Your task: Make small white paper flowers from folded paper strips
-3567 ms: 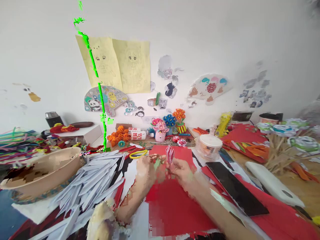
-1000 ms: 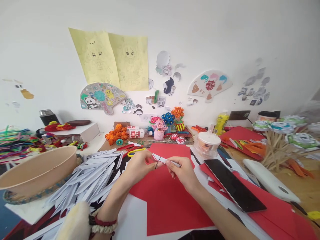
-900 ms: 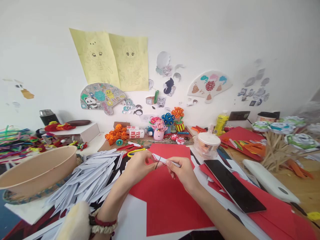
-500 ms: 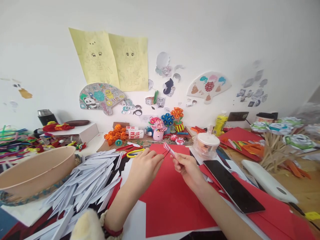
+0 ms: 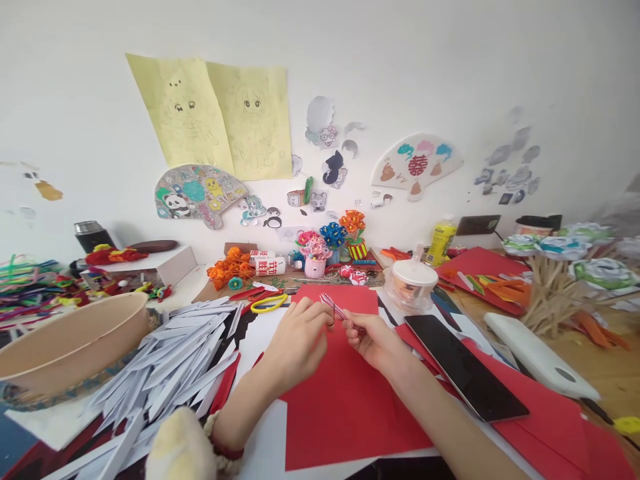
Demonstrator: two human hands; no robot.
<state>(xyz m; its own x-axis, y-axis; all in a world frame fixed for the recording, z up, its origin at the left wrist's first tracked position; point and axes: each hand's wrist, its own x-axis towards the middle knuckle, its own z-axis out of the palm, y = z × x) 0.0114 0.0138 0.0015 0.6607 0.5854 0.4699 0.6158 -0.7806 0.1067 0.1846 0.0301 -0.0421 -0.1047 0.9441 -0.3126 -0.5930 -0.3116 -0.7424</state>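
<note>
Right hand (image 5: 373,337) is pinching the striped paper (image 5: 330,303) low down, probably leaving room for the left hand (image 5: 299,339), seemingly gripping dark string (image 5: 334,316).

Between the left hand (image 5: 299,340) and the right hand (image 5: 375,340) is a folded paper bundle (image 5: 330,305), above a paper sheet (image 5: 345,407) on the surface. Paper strips (image 5: 185,353) are heaped to the left, with a basin (image 5: 75,330) beyond them. A phone (image 5: 463,367) lies to the right. Behind the hands are scissors (image 5: 270,304) at left, flower pots (image 5: 315,268) in the middle, and a lidded tub (image 5: 414,275) at right, with a bottle (image 5: 440,245) behind it.
</note>
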